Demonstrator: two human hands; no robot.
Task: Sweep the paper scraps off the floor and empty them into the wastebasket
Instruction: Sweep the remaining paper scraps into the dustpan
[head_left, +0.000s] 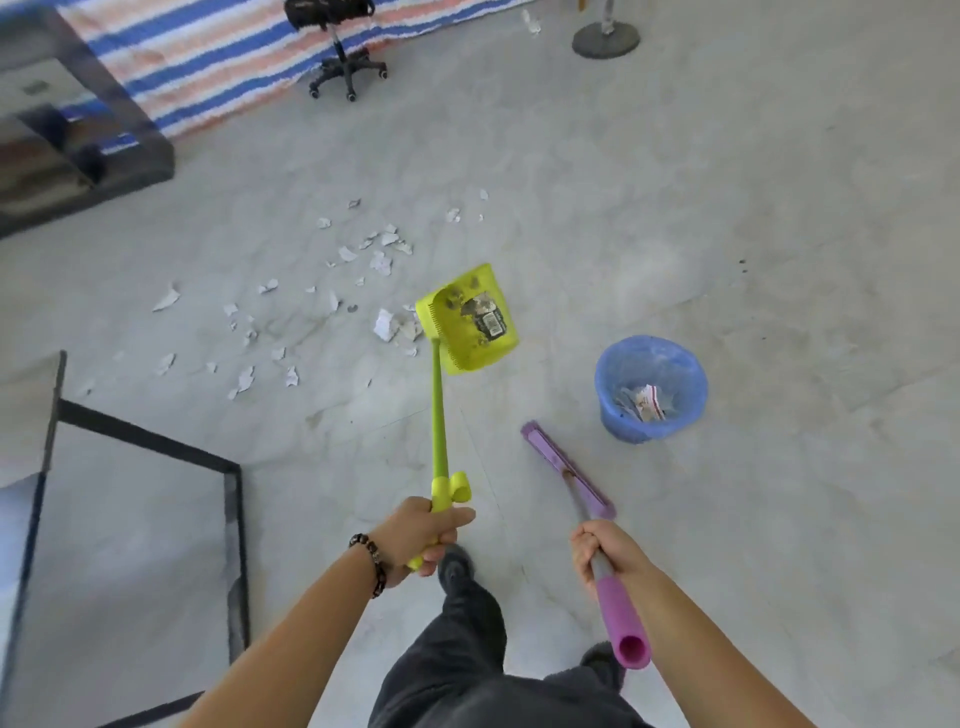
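A: Scanning around: black swivel chair (340, 47) far, black metal frame (150, 436) near-left.
B: Left hand (421, 535) grips lime plastic dustpan (467, 322), right hand (605, 553) purple broom (569, 470); white paper scraps (382, 262) lie left of blue plastic wastebasket (615, 415).

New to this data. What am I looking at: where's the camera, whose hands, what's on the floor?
There is no robot here. This is a single picture from a wide-angle camera worn on a person's head, looking down. The two bare arms are the wearer's own. The left hand grips the handle of a green dustpan, whose pan is beside the paper scraps scattered on the grey floor. The right hand grips the handle of a purple broom, whose head is low, ahead of the feet. A blue wastebasket on the right already holds some paper. A wheeled chair stands further back.
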